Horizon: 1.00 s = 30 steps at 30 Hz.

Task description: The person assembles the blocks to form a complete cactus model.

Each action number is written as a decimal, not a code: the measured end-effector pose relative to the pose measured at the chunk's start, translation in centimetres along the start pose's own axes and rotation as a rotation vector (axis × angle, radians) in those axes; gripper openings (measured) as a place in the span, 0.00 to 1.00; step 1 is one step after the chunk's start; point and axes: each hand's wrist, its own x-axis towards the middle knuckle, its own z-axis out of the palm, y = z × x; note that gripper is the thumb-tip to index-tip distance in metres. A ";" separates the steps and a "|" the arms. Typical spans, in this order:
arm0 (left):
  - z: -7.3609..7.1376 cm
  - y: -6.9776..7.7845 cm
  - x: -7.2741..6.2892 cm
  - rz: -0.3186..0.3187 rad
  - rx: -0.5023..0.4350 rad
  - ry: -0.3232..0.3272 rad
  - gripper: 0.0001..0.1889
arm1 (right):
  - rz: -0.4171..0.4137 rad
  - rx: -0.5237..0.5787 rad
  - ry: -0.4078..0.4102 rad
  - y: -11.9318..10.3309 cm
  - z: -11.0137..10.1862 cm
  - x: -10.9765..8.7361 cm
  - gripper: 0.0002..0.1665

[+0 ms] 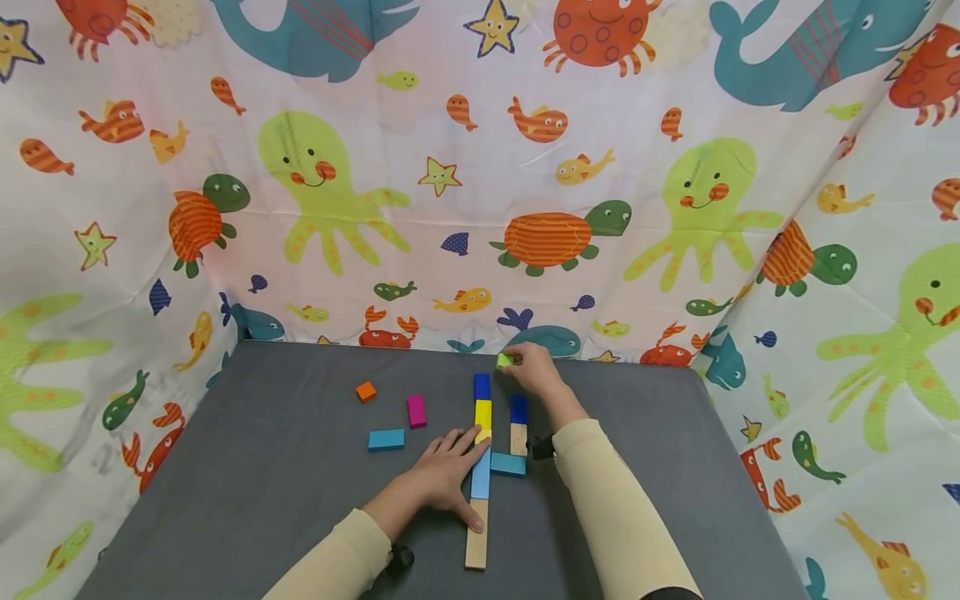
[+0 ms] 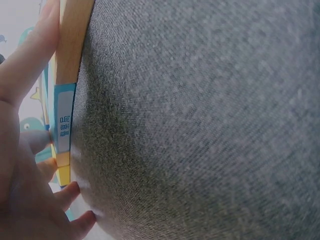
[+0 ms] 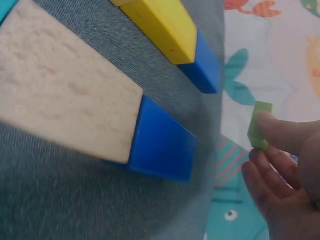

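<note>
My left hand, fingers spread, rests along a row of blocks laid end to end. Its thumb touches the long plain wood block at the near end. The fingertips reach the light blue block and the yellow block; a dark blue block ends the row. Past that far end, my right hand pinches a small green block between thumb and fingers. A teal block juts right from the row, and from it a short plain block and another dark blue block extend away.
Left of the row lie a small orange block, a magenta block and a blue block. A printed sea-animal curtain rises behind and beside the grey table.
</note>
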 end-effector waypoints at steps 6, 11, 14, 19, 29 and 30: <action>0.0 0.0 0.0 0.003 -0.001 0.001 0.72 | 0.003 -0.006 -0.002 -0.4 1.1 1.1 0.23; 0.0 -0.1 0.1 0.006 -0.001 0.006 0.72 | -0.013 -0.015 -0.013 -0.8 1.9 1.8 0.24; -0.1 -0.1 0.0 0.008 -0.003 0.007 0.72 | -0.014 -0.011 -0.021 -1.1 2.4 2.1 0.24; -0.3 -0.2 -0.1 0.008 -0.009 0.002 0.72 | -0.003 -0.008 -0.045 -1.6 3.2 2.5 0.24; -0.2 -0.2 0.1 0.016 -0.013 0.000 0.72 | 0.013 -0.038 -0.090 -1.8 3.7 2.9 0.23; -0.2 -0.2 0.1 0.016 -0.015 -0.001 0.72 | 0.013 -0.043 -0.094 -1.8 3.7 2.9 0.23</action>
